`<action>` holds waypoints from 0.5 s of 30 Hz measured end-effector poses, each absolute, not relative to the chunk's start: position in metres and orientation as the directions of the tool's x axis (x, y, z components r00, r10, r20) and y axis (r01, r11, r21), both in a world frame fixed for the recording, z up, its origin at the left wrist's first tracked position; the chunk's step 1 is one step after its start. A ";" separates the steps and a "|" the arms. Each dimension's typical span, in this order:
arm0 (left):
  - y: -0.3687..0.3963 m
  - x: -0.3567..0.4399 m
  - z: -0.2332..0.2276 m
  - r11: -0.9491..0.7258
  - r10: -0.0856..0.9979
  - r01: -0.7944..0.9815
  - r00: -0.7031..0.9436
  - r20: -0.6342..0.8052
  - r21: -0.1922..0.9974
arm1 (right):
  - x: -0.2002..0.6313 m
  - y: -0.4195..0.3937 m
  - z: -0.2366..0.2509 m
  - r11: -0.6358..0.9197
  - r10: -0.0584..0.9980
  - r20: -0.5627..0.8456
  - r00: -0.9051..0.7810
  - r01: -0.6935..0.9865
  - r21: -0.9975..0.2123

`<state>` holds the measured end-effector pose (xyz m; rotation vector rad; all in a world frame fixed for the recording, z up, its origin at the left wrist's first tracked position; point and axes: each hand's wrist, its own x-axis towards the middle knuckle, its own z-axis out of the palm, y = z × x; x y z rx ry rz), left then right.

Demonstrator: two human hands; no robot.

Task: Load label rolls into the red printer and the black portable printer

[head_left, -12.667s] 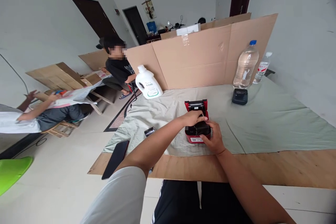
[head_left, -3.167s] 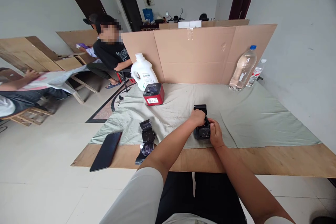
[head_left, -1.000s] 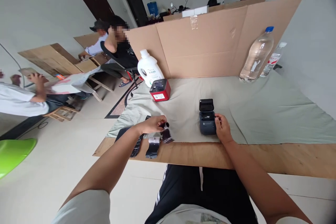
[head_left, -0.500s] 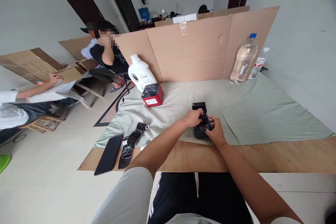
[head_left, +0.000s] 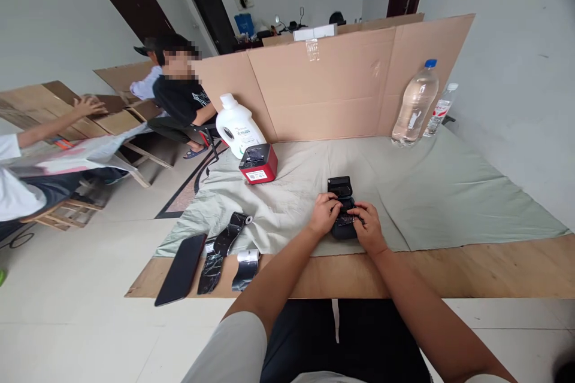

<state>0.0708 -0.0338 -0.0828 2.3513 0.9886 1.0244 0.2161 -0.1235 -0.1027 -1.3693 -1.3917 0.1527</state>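
Matt black plastic printer [head_left: 341,188], creased cloth [head_left: 426,191]

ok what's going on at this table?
A seated person has both hands on a small black printer on the green cloth: left hand on its left side, right hand on the right. Its lid stands open. A red printer sits further back by a white jug. A phone and black strips lie at the left.

The small black box-shaped printer [head_left: 342,209], held only by the right hand [head_left: 369,228] a second ago, is now gripped from both sides, the left hand [head_left: 322,213] having been brought back from the black plastic strips [head_left: 214,251] near the table edge.
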 end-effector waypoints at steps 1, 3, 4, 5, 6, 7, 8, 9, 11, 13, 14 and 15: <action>-0.036 0.069 -0.086 -0.661 0.750 0.439 0.418 0.513 0.608 | 0.216 -0.124 -0.103 0.321 0.758 0.583 0.294 0.609 -0.726; -0.038 0.067 -0.090 -0.633 0.774 0.397 0.281 0.568 0.665 | 0.217 -0.124 -0.102 0.330 0.762 0.580 0.287 0.599 -0.730; -0.037 0.066 -0.091 -0.621 0.783 0.357 0.240 0.575 0.698 | 0.217 -0.125 -0.102 0.335 0.766 0.579 0.281 0.594 -0.732; -0.037 0.066 -0.092 -0.607 0.795 0.302 0.228 0.563 0.735 | 0.218 -0.125 -0.101 0.341 0.770 0.576 0.275 0.586 -0.735; -0.035 0.067 -0.093 -0.583 0.810 0.237 0.241 0.534 0.777 | 0.218 -0.126 -0.100 0.345 0.773 0.573 0.272 0.577 -0.740; -0.033 0.068 -0.094 -0.545 0.827 0.168 0.274 0.492 0.822 | 0.218 -0.127 -0.099 0.350 0.775 0.571 0.272 0.567 -0.746; -0.031 0.068 -0.094 -0.495 0.840 0.103 0.312 0.444 0.863 | 0.218 -0.127 -0.098 0.353 0.775 0.569 0.275 0.558 -0.751; -0.029 0.069 -0.094 -0.441 0.849 0.048 0.347 0.399 0.896 | 0.218 -0.127 -0.098 0.355 0.775 0.567 0.277 0.552 -0.755; -0.026 0.068 -0.094 -0.359 0.859 -0.016 0.384 0.337 0.933 | 0.218 -0.127 -0.097 0.344 0.780 0.555 0.289 0.543 -0.766; -0.026 0.066 -0.093 -0.340 0.867 -0.026 0.379 0.324 0.940 | 0.218 -0.126 -0.098 0.321 0.779 0.541 0.318 0.538 -0.779; -0.026 0.064 -0.092 -0.352 0.868 -0.019 0.367 0.334 0.936 | 0.218 -0.126 -0.098 0.312 0.772 0.539 0.338 0.537 -0.784; -0.028 0.062 -0.091 -0.374 0.865 -0.011 0.357 0.353 0.927 | 0.218 -0.125 -0.099 0.307 0.760 0.542 0.359 0.537 -0.786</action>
